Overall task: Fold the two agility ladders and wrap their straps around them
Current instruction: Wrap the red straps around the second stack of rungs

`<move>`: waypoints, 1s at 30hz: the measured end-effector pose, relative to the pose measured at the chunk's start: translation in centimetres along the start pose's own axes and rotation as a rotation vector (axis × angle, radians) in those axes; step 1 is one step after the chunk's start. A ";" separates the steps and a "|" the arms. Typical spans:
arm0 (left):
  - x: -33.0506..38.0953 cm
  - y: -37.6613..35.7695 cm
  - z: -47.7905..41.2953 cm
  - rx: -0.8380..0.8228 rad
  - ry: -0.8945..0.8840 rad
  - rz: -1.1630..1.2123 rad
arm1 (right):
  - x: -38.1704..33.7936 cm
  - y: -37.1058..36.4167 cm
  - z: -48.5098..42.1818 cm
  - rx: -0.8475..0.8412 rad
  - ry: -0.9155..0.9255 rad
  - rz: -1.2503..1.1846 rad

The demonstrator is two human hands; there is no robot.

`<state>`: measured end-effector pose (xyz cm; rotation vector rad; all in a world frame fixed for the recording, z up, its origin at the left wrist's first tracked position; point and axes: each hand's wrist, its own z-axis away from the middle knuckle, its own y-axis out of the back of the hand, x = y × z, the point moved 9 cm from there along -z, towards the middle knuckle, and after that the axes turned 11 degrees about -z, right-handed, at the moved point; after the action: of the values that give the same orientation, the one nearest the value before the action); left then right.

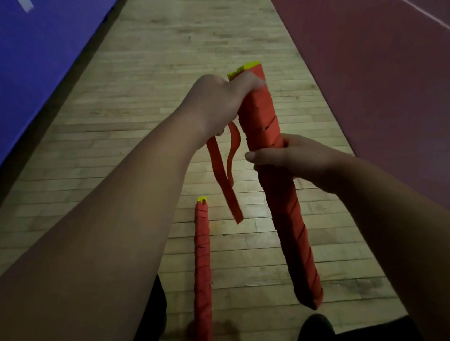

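Observation:
I hold one folded agility ladder in the air, a long bundle of yellow rungs wound in red strap, tilted with its yellow end up and away. My left hand is closed near its top end, gripping the strap, whose loose red tail hangs down in a loop. My right hand grips the bundle around its middle. A second folded ladder, fully wound in red strap with yellow ends showing, lies on the floor below between my arms.
The floor is pale wooden boards. A blue mat runs along the left and a dark red mat along the right. Dark shoes or trouser legs show at the bottom edge.

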<state>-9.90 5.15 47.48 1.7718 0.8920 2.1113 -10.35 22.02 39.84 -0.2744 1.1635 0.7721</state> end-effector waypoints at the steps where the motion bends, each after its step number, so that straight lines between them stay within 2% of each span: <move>1: 0.4 0.0 0.0 -0.020 -0.030 0.030 | -0.3 -0.2 0.2 -0.035 0.018 -0.044; 4: 1.2 0.0 0.1 -0.057 -0.096 0.104 | -0.8 -1.3 0.7 -0.176 0.051 -0.189; 7: 0.9 -0.4 0.2 -0.154 -0.099 0.107 | -0.6 -1.8 0.5 -0.197 0.048 -0.199; 10: 0.1 -0.8 0.3 -0.233 -0.051 0.043 | -0.1 -1.4 0.0 -0.099 0.040 -0.160; 14: -0.7 -0.7 0.1 -0.166 -0.004 -0.086 | 0.3 0.0 -0.5 0.098 0.047 0.032; 18: -1.6 -1.0 -0.6 -0.146 0.041 -0.123 | 0.4 0.9 -0.9 0.231 0.055 0.061; 22: -3.0 -1.1 -1.3 -0.123 0.117 -0.179 | 1.6 0.9 -1.4 0.324 0.028 0.144; 30: -3.3 -1.0 -1.4 -0.157 0.102 -0.169 | 2.6 1.3 -1.6 0.378 -0.020 0.282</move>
<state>-10.68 3.72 44.14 1.4713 0.8436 2.1145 -11.94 23.07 37.15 0.2162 1.3183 0.7780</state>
